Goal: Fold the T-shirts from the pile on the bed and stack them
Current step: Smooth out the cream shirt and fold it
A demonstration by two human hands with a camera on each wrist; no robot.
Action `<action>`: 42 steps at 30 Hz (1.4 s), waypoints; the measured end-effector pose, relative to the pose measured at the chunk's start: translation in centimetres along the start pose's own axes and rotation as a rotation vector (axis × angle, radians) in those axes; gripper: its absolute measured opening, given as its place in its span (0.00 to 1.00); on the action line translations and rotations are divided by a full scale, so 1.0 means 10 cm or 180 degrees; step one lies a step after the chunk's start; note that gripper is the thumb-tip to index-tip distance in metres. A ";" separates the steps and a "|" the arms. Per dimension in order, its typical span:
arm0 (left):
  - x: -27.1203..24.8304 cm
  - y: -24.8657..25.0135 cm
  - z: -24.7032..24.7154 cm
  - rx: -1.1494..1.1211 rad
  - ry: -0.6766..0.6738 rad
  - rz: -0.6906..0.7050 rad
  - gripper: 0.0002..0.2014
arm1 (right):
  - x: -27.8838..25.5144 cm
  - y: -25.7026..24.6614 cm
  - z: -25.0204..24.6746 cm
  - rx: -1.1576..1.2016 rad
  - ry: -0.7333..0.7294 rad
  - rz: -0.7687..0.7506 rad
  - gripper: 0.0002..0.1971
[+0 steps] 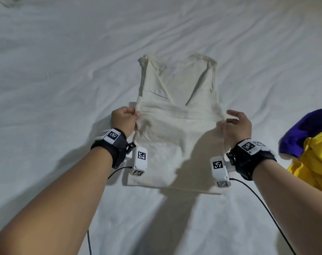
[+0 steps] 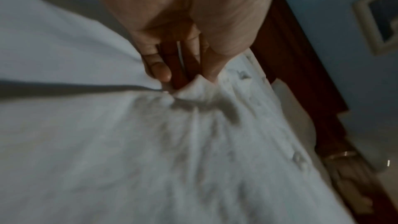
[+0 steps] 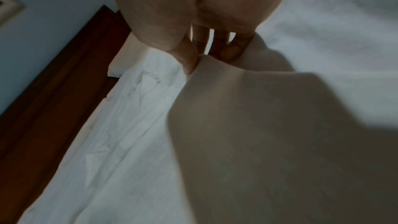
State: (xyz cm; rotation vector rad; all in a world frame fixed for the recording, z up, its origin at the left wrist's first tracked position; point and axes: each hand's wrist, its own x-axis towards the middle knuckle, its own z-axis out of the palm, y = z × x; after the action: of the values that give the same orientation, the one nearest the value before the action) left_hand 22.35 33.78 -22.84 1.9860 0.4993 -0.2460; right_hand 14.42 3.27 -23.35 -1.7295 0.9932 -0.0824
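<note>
Fold in hand: cream T-shirt (image 1: 176, 126) flat on bed (image 1: 64, 70), sleeves already turned in across the chest, collar at the far end, hem at the near one. Left hand (image 1: 123, 120) clenched in a pinch on the left side edge at mid-length; right hand (image 1: 236, 127) pinching the right side edge opposite, thumb and forefinger on the cloth, other fingers spread loose. Cloth between the two raised slightly off the sheet, shadow beneath. Judged as the crosswise fold, halving the length.

Next move, by that reading: both pinches kept level and carried together, so that edges meet square and no slack bunches in the middle; then a flat landing before letting go.

From the head view only: purple garment (image 1: 303, 133) and yellow garment (image 1: 314, 162) heaped at the right, apparently the pile left to do. From the left wrist view: fingertips (image 2: 160, 71) nipping a small peak of fabric, blurred; dark wooden bed frame (image 2: 301, 74) beyond. From the right wrist view: cloth draped from the pinch, same wooden frame, wall behind.
</note>
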 end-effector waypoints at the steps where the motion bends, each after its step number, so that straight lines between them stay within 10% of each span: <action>1: 0.01 -0.02 0.01 0.0083 -0.0053 -0.0023 0.07 | 0.00 0.00 0.02 -0.0042 -0.0052 0.0047 0.24; 5: 0.10 0.04 0.02 0.0018 0.0175 0.0279 0.03 | 0.05 -0.10 0.07 -0.0140 0.0054 -0.0139 0.21; 13: -0.67 -0.32 0.01 0.1284 0.0036 -0.0429 0.32 | -0.68 0.26 0.00 -0.1223 -0.0080 0.0377 0.32; 33: -2.87 -1.39 -0.38 0.2338 -0.0303 -0.0391 0.17 | -2.54 1.29 -0.83 -0.2663 -0.0795 0.0319 0.06; 42: -2.35 -1.28 -0.53 0.1123 0.0024 -0.0029 0.17 | -1.96 1.12 -0.73 -0.1332 -0.0089 0.0121 0.30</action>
State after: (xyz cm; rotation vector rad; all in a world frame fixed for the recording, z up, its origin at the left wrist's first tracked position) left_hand -4.62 37.84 -21.74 2.3280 0.4954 -0.3518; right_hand -8.35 9.75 -21.64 -2.0816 1.0759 0.1867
